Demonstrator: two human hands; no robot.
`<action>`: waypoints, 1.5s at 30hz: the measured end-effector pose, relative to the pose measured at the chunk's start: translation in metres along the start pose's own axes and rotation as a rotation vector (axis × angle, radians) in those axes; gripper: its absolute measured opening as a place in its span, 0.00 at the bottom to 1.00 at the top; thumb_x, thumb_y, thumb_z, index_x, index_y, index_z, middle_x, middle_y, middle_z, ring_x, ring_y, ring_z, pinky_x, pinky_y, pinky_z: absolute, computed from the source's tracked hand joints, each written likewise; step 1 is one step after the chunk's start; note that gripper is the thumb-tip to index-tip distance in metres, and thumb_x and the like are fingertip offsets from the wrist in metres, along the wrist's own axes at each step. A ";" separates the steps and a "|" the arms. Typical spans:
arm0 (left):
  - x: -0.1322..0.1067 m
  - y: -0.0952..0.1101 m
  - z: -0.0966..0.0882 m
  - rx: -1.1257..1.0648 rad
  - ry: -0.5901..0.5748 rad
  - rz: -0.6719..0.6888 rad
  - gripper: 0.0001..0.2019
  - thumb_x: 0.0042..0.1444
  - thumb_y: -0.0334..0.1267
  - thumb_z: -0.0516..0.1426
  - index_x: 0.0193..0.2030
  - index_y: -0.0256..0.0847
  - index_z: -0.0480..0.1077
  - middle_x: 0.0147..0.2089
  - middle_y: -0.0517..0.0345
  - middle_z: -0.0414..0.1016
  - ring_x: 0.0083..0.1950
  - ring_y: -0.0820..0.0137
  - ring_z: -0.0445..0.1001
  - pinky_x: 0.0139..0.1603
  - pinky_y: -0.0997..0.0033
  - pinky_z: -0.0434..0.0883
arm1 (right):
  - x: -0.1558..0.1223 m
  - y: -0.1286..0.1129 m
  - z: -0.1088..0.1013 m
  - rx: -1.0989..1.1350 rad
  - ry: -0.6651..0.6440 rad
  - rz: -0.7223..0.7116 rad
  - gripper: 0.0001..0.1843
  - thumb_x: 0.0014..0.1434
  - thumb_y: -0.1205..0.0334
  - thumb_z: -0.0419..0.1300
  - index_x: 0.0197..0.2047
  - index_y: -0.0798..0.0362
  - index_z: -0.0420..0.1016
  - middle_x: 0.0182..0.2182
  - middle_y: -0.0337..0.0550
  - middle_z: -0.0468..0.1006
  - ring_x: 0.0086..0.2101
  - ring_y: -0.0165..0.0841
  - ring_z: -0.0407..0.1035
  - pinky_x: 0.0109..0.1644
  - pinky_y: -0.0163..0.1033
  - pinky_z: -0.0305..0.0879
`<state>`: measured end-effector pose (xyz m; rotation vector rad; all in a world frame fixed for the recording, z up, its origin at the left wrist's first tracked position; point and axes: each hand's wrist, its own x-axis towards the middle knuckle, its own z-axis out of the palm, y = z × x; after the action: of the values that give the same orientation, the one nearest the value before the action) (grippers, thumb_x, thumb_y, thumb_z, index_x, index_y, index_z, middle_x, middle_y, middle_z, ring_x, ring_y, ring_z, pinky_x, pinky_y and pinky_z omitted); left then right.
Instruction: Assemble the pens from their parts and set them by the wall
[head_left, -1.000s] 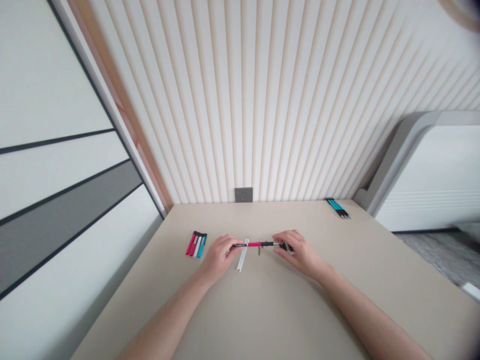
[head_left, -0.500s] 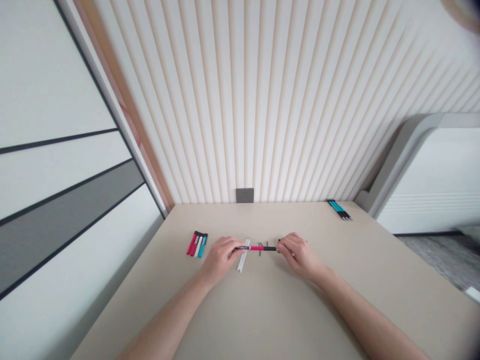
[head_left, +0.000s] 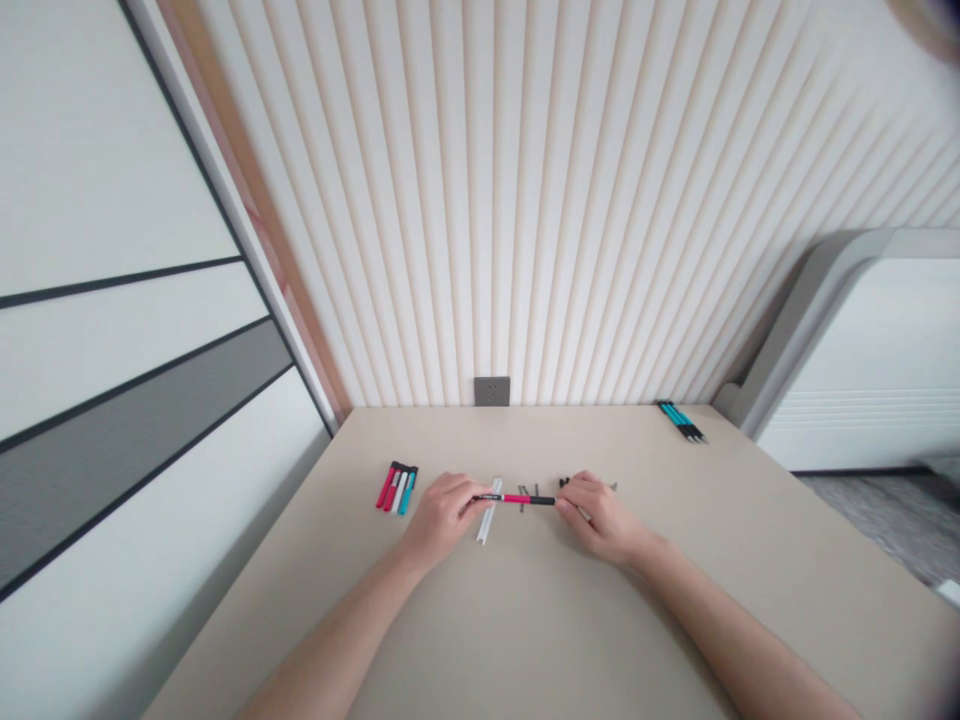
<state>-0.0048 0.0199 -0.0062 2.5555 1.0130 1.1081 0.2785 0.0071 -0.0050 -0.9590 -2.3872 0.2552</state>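
My left hand (head_left: 442,518) and my right hand (head_left: 600,518) both grip a slim pink and black pen (head_left: 517,498), one at each end, and it lies level between them just above the beige desk (head_left: 525,620). A white plastic strip (head_left: 488,510) lies under the pen, close to my left fingers. Small dark parts (head_left: 529,491) sit on the desk beyond the pen. A tight row of red, white and teal pens (head_left: 397,488) lies to the left of my left hand.
A bundle of teal and black pens (head_left: 681,421) lies at the desk's far right corner. A grey wall socket (head_left: 491,391) sits above the back edge against the ribbed wall. A white cabinet (head_left: 862,350) stands to the right, and a panelled wardrobe fills the left.
My right hand has shifted slightly, uncovering more small dark parts on the desk. The view has tilted a little. The pen stays held between both hands.
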 end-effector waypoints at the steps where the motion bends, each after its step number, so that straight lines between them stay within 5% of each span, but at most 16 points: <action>1: 0.000 0.000 0.000 0.003 -0.001 0.001 0.05 0.62 0.36 0.58 0.43 0.41 0.73 0.36 0.57 0.78 0.38 0.69 0.73 0.41 0.69 0.68 | 0.000 -0.001 0.000 0.011 0.001 0.023 0.19 0.70 0.62 0.42 0.30 0.52 0.67 0.24 0.41 0.71 0.28 0.33 0.65 0.42 0.42 0.62; 7: -0.001 -0.001 0.000 0.001 0.029 -0.038 0.05 0.62 0.38 0.58 0.42 0.40 0.73 0.36 0.56 0.77 0.38 0.68 0.74 0.40 0.69 0.68 | 0.001 -0.002 -0.002 0.055 0.124 0.080 0.11 0.67 0.58 0.53 0.50 0.49 0.70 0.38 0.46 0.78 0.40 0.38 0.70 0.46 0.43 0.65; 14: -0.002 -0.003 0.003 -0.026 0.011 -0.045 0.05 0.61 0.37 0.59 0.41 0.41 0.74 0.35 0.57 0.77 0.37 0.69 0.73 0.40 0.70 0.68 | -0.002 0.001 -0.002 0.045 0.210 -0.006 0.08 0.67 0.63 0.52 0.44 0.51 0.71 0.32 0.45 0.77 0.34 0.36 0.68 0.44 0.44 0.63; 20: 0.000 0.001 0.000 -0.061 0.024 -0.055 0.06 0.61 0.39 0.58 0.41 0.41 0.75 0.35 0.55 0.78 0.38 0.67 0.73 0.41 0.68 0.69 | -0.002 0.000 0.000 -0.014 0.132 -0.049 0.13 0.68 0.63 0.47 0.34 0.52 0.69 0.25 0.42 0.71 0.28 0.34 0.65 0.42 0.43 0.61; 28: 0.006 0.009 0.007 -0.508 0.225 -0.487 0.15 0.57 0.40 0.60 0.50 0.40 0.68 0.34 0.59 0.73 0.35 0.70 0.73 0.38 0.71 0.71 | 0.003 -0.014 0.003 -0.035 0.061 -0.102 0.11 0.66 0.64 0.49 0.34 0.52 0.69 0.24 0.41 0.70 0.28 0.33 0.63 0.40 0.42 0.59; 32: 0.010 0.017 0.011 -0.755 0.273 -0.559 0.20 0.59 0.40 0.59 0.57 0.41 0.61 0.37 0.59 0.73 0.37 0.71 0.75 0.40 0.70 0.72 | 0.008 -0.029 0.015 -0.053 0.074 -0.103 0.10 0.65 0.65 0.51 0.32 0.52 0.68 0.24 0.41 0.71 0.28 0.33 0.64 0.39 0.41 0.57; 39: 0.013 0.039 0.011 -0.937 0.216 -0.598 0.35 0.60 0.39 0.58 0.68 0.47 0.43 0.46 0.52 0.76 0.38 0.72 0.76 0.44 0.67 0.72 | 0.010 -0.058 0.039 -0.137 0.108 0.031 0.13 0.62 0.66 0.53 0.25 0.52 0.63 0.21 0.39 0.69 0.25 0.30 0.62 0.35 0.39 0.52; 45: 0.013 0.044 0.009 -0.979 0.125 -0.650 0.29 0.58 0.40 0.60 0.64 0.42 0.54 0.43 0.52 0.77 0.35 0.72 0.74 0.42 0.68 0.71 | 0.008 -0.065 0.045 -0.106 0.061 -0.034 0.14 0.64 0.61 0.55 0.27 0.53 0.67 0.21 0.39 0.71 0.25 0.31 0.63 0.35 0.40 0.52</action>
<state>0.0307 -0.0040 0.0132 1.2846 0.8922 1.1525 0.2114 -0.0333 -0.0157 -0.9585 -2.3792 0.0858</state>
